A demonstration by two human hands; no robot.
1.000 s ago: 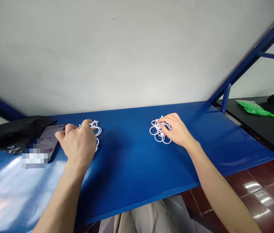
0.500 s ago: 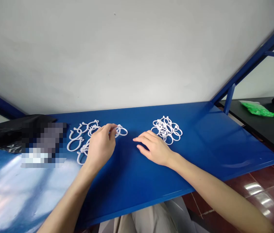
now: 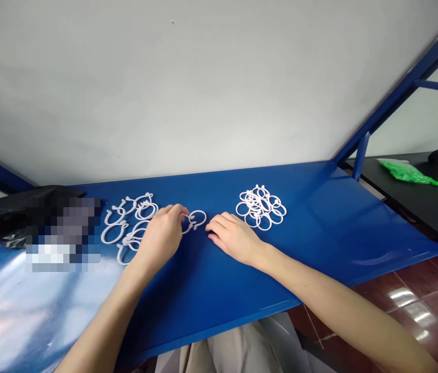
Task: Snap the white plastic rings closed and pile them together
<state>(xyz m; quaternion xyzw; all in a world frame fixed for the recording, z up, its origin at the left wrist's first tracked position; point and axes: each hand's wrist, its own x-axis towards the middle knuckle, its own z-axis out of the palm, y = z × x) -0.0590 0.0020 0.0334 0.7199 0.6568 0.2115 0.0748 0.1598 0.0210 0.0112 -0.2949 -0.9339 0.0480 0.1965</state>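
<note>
Two white plastic curtain rings (image 3: 198, 217), with small ball tips at their open ends, lie overlapping on the blue table between my hands. My left hand (image 3: 162, 230) is closed, its thumb and fingers pinching the edge of the left one, which they partly hide. Just right of the pair is my right hand (image 3: 234, 237), palm down, fingers loosely bent and nothing seen in them; its fingertips come close to the rings, and contact cannot be told. Several loose curtain rings (image 3: 114, 233) spread left of my left hand. A heap of curtain rings (image 3: 261, 207) lies beyond my right hand.
A black plastic bag (image 3: 48, 194) and a blurred-out patch (image 3: 63, 233) occupy the table's left end. The white wall (image 3: 203, 93) rises behind the blue table (image 3: 320, 217). On the right, a black table (image 3: 417, 202) bears a bag of green things (image 3: 409, 172).
My right hand has moved left, away from the heap and up to the rings near my left hand, its fingers drawing closer together. The pair between my hands has shifted. The view has moved slightly.
</note>
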